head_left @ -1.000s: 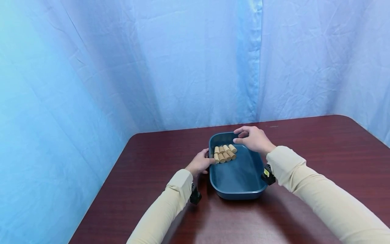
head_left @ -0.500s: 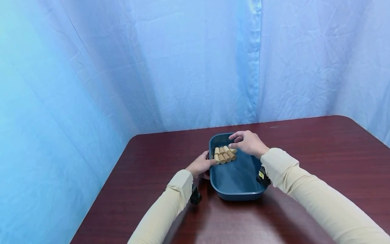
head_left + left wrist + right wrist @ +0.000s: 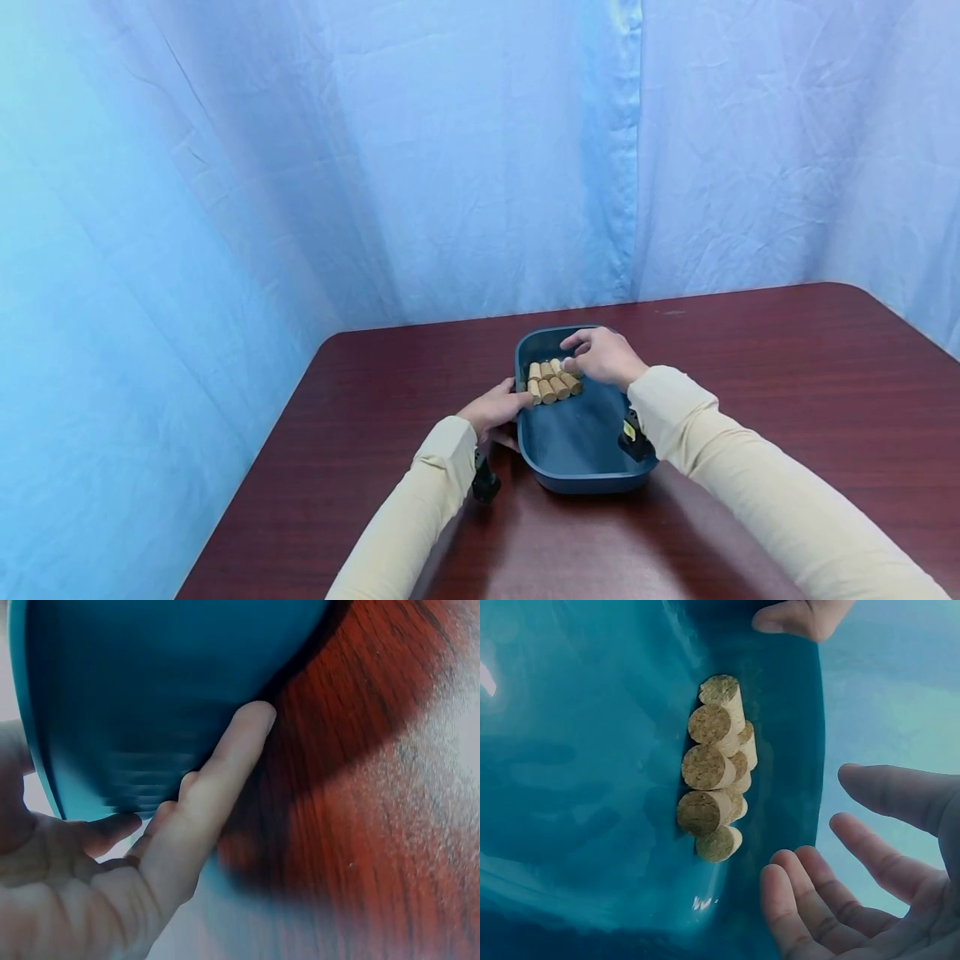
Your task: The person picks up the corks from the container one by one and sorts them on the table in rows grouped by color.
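Note:
A blue tray (image 3: 577, 450) stands on the table with several tapered corks (image 3: 557, 387) lying in it, side by side in two rows near its left wall. My left hand (image 3: 497, 408) holds the tray's left side, its thumb over the rim and its fingers along the outside wall. In the left wrist view those fingers (image 3: 225, 769) lie against the tray's outer face. My right hand (image 3: 603, 357) hovers above the far corks with nothing in it. Its fingers are spread and slightly bent in the right wrist view, apart from the corks (image 3: 707, 766).
The dark red wooden table (image 3: 405, 417) spreads around the tray on every side. Light blue curtains (image 3: 480, 167) hang behind and to the left of it. A small black wrist camera (image 3: 636, 437) on my right wrist sits over the tray's right side.
My right hand has moved left and slightly toward me, over the far row of corks. The left hand stays at the tray's left side, its lower fingers shifted a little. The corks look unmoved.

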A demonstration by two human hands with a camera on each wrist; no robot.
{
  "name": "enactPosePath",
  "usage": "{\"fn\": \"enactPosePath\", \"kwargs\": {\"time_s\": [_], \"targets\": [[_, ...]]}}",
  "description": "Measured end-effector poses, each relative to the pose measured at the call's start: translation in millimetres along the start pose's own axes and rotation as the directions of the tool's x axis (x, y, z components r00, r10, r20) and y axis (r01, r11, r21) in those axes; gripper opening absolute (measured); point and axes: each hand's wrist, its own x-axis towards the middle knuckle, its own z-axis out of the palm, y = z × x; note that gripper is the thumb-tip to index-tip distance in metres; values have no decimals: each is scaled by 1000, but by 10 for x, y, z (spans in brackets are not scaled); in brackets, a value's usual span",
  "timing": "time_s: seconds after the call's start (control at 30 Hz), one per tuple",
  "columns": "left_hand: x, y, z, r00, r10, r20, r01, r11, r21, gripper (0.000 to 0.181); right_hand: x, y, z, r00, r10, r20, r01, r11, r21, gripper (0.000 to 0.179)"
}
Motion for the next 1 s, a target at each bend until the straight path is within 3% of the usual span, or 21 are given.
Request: {"fn": "enactPosePath", "kwargs": {"time_s": [0.53, 1.0], "targets": [[7, -45, 28, 1000, -7, 13, 7, 1000, -12, 73, 91, 100, 121, 994, 92, 56, -86, 992, -96, 38], [-35, -34, 34, 1000, -4, 16, 4, 1000, -10, 76, 181, 162, 223, 995, 90, 54, -76, 973, -219, 30]]}}
